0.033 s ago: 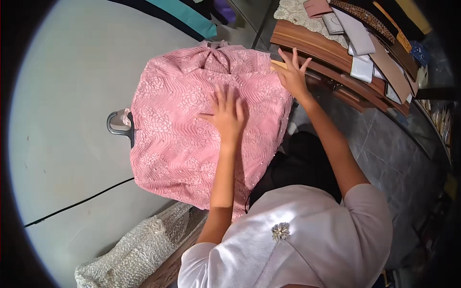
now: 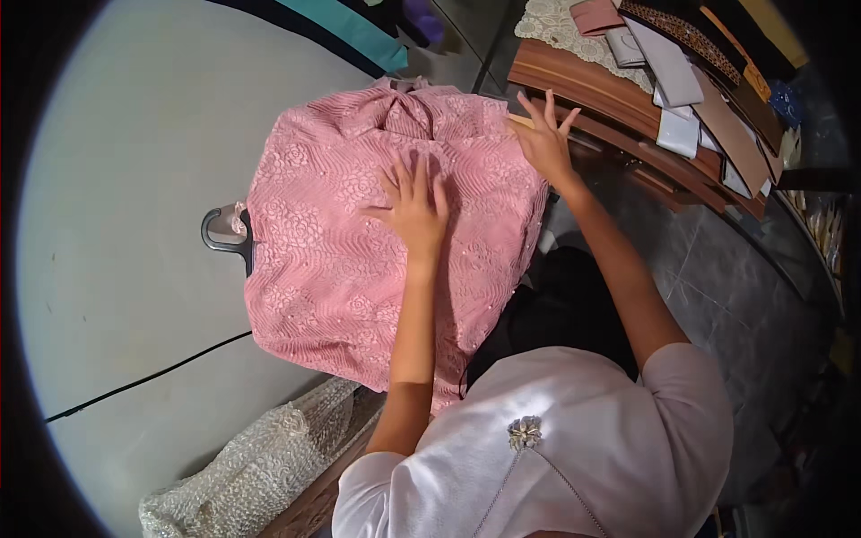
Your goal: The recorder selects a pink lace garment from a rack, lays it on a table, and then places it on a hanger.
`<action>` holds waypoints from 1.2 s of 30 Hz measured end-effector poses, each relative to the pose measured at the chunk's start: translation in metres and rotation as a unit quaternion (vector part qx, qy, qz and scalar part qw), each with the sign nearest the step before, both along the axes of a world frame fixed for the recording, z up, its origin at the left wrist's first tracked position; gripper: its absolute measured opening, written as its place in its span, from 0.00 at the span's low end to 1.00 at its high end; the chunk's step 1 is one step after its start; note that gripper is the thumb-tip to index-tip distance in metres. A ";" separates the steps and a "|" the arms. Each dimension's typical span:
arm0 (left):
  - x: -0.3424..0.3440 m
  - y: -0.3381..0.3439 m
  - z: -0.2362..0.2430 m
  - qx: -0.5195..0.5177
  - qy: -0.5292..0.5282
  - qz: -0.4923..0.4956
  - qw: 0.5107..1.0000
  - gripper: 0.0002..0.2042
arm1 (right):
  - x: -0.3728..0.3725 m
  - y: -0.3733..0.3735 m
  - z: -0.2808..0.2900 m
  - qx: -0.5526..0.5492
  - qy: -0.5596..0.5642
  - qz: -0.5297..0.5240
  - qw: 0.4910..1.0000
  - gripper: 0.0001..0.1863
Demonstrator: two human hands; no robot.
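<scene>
Pink garment [image 2: 341, 260]: spread flat over the pale worktop [image 2: 126, 188], its near edge brought right up to the person's body.
Left hand [image 2: 414, 206]: laid on the middle of the cloth, fingers splayed, nothing gripped.
Right hand [image 2: 543, 143]: held at the garment's far right edge, fingers fanned open; whether the cloth is pressed by the thumb cannot be told.
Hanger [image 2: 224, 231]: dark hook poking out at the left, the rest covered by cloth.
Crease danger: at the gathered fold [image 2: 408, 117], ridges could be trapped if the cloth is pushed unevenly by the left palm.
Slip danger: over the near right edge, the garment could be dragged down by its own weight.
Snag danger: lace could be caught by the hook, or by the pendant [image 2: 525, 433] if the body is leaned lower.
Worktop: marked by a dark line [image 2: 148, 377]; a white beaded fabric [image 2: 260, 462] is seen along its near side.
Room: grey tiled floor [image 2: 704, 278] at right, a wooden unit [image 2: 574, 76] loaded with folded fabrics [image 2: 668, 63] beyond.
</scene>
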State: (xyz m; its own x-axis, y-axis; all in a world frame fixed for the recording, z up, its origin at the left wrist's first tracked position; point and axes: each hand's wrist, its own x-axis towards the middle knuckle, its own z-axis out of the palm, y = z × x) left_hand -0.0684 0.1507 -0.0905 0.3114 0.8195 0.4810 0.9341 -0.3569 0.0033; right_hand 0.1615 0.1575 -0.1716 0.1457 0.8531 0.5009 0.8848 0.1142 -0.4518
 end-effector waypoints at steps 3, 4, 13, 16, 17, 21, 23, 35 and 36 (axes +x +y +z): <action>0.003 0.051 0.032 0.048 -0.019 0.041 0.998 0.15 | -0.011 0.021 0.005 0.010 0.031 0.032 0.999 0.11; -0.006 0.066 0.036 0.072 -0.010 0.058 0.996 0.16 | -0.022 0.026 0.014 -0.024 0.035 0.064 0.997 0.11; -0.017 0.084 0.047 0.041 -0.030 0.086 0.995 0.08 | -0.062 0.062 0.032 -0.064 0.034 0.189 0.979 0.22; -0.021 0.077 0.057 0.075 -0.101 0.086 0.988 0.07 | -0.083 0.057 0.044 -0.044 0.090 0.194 0.976 0.26; -0.021 0.075 0.062 0.081 -0.127 0.081 0.985 0.07 | -0.090 0.057 0.048 -0.044 0.094 0.183 0.978 0.27; -0.012 0.067 0.076 0.112 -0.175 0.053 0.977 0.05 | -0.102 0.069 0.049 -0.049 0.121 0.104 0.986 0.25; -0.020 0.066 0.078 0.126 -0.162 0.066 0.976 0.04 | -0.098 0.074 0.053 -0.041 0.105 0.101 0.989 0.19; -0.042 0.062 0.062 0.123 -0.037 0.004 0.992 0.02 | 0.033 0.054 0.086 0.040 -0.108 0.017 0.993 0.18; -0.047 0.061 0.061 0.109 -0.022 0.000 0.994 0.01 | 0.037 0.045 0.083 0.030 -0.116 0.023 0.993 0.17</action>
State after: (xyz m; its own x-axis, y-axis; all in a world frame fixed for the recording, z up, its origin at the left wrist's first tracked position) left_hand -0.1152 0.2113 -0.0297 0.2859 0.6939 0.6609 0.9347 -0.3541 -0.0326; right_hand 0.1983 0.2025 -0.0889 -0.0174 0.8237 0.5668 0.9577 0.1767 -0.2273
